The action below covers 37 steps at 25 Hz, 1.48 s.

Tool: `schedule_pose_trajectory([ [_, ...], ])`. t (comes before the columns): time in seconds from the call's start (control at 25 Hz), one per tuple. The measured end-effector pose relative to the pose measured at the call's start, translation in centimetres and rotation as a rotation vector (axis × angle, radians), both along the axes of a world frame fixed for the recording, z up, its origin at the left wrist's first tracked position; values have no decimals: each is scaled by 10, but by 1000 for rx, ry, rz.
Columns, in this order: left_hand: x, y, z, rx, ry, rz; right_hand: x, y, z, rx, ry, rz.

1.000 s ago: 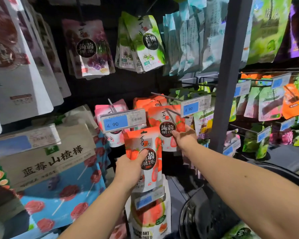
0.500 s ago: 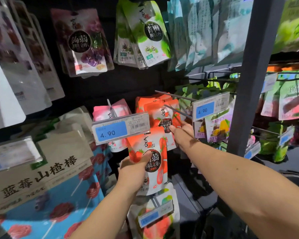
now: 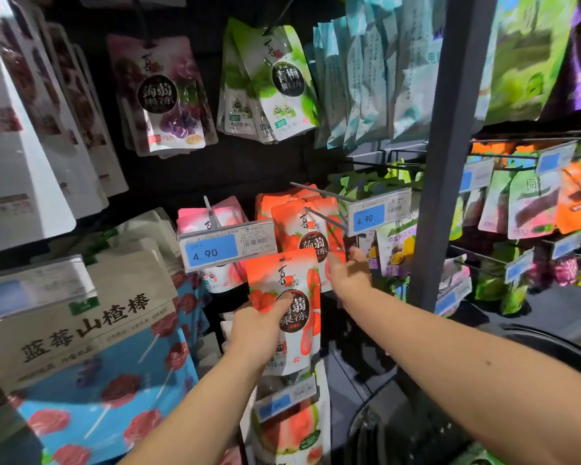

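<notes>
- Right hand [image 3: 348, 280] has slipped lower, now at the bottom corner of the hanging pouches [image 3: 302, 229]; its fingers are blurred, so their grip cannot be told.
- Left hand [image 3: 255, 330] grips the strawberry pouch [image 3: 292, 273] just below the price tag [image 3: 227, 248], thumb across its front, fingers behind.

We are looking at purple grape pouches [image 3: 168, 95] hanging at upper centre, with green plum pouches [image 3: 275, 85] hanging just beside them and pale blue packs [image 3: 366, 78] crowding the hooks to their right. Below, a 4.90 price tag [image 3: 227, 248] is covering part of the pink pouches [image 3: 230, 211]; blue hawthorn-stick bags [image 3: 91, 330] are filling the lower left, and a grey upright post [image 3: 450, 146] is dividing the display.
</notes>
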<state>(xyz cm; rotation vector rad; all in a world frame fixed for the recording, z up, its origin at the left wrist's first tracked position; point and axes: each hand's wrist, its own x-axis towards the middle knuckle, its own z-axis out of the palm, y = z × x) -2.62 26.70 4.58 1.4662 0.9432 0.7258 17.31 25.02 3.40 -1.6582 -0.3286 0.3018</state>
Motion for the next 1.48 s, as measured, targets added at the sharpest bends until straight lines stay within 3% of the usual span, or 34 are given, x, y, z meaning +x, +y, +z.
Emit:
schedule_pose_trajectory([
  [0.32, -5, -51, 19, 26, -64, -88, -80, -117, -3, 185, 121, 296],
  [0.72, 15, -85, 24, 93, -194, -163, -69, -162, 10, 285, 55, 32],
  [1.16, 25, -74, 34, 306, -150, -8, -54, -139, 7, 321, 137, -53],
  [1.48, 27, -69, 20, 316, -149, -25, -51, -129, -1, 259, 100, -91],
])
